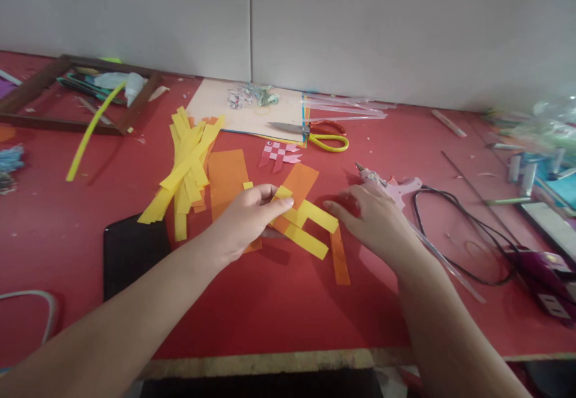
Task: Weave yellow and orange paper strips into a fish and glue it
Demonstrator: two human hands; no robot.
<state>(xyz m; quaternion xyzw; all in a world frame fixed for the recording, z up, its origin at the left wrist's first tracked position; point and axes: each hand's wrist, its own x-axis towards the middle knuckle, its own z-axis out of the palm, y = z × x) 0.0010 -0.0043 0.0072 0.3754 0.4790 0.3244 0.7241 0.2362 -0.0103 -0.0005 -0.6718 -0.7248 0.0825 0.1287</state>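
On the red table lies a small weave of yellow and orange paper strips. My left hand presses down on its left part, fingers close together on the strips. To the right, my right hand has its fingers stretched toward the yellow strip ends and touches or nearly touches them. A loose orange strip sticks out below the weave.
A pile of yellow and orange strips lies left of the weave, with a black phone below it. Scissors, a pink woven paper fish, a pink glue gun with black cable, and a wooden frame also lie about.
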